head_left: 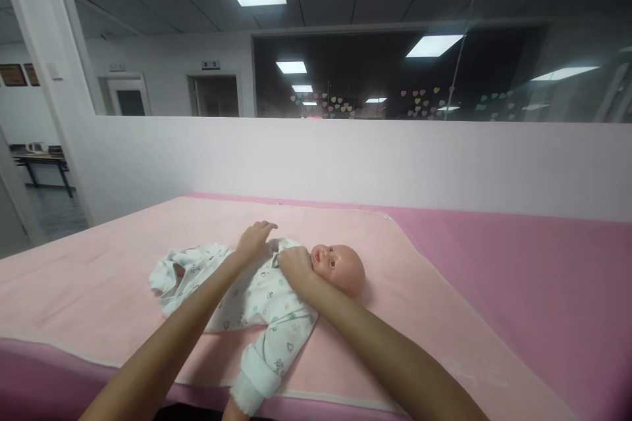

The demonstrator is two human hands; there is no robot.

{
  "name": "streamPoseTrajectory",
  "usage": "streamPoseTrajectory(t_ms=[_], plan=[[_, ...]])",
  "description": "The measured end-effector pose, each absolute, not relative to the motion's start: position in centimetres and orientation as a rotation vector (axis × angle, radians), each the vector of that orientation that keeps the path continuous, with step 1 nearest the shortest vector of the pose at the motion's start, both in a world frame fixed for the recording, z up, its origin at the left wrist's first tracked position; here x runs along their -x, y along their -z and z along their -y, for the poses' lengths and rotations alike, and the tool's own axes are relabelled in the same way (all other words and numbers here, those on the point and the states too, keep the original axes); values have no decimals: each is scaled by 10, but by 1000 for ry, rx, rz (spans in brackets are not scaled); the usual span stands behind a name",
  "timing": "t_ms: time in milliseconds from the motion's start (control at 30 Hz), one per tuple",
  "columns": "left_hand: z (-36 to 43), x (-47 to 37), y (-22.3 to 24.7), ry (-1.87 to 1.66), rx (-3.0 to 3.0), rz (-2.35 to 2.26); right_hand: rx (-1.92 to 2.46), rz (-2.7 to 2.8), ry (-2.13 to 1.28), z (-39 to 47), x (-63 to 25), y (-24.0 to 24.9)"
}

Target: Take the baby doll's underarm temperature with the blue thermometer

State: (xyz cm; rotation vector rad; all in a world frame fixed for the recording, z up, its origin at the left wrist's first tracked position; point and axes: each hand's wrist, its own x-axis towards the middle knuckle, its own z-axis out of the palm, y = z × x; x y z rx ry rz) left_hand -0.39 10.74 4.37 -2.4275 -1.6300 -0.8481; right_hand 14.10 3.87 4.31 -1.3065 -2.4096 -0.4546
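Note:
A bald baby doll [345, 268] lies on its back on the pink mat, its head toward the right. It wears a white patterned suit [251, 293], whose near sleeve reaches down past the mat's front edge, with the doll's hand showing at the cuff. My right hand [295, 264] is closed at the suit's neck, just beside the doll's chin, its fingers on the fabric. Over the far side of the chest is my left hand [255, 239], fingers apart and stretched to the right. The doll's far arm is hidden behind my hands.
The peach mat [419, 316] covers a pink padded surface [557, 263]. A low white wall [375, 164] with glass above it runs along the far side. At the far left, a table [42, 159] stands beyond an opening.

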Motion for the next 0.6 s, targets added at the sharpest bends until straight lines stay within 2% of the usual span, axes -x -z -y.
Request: streamPoseTrajectory(t_ms=[100, 267, 600], plan=[[-124, -14, -35, 614, 2438, 1574, 1391, 2472, 458, -38, -138, -41], [-123, -21, -19, 611, 2351, 1699, 1523, 2585, 455, -39, -133, -43], [-126, -17, -19, 517, 2334, 1709, 1601, 2645, 427, -37, -130, -39]])
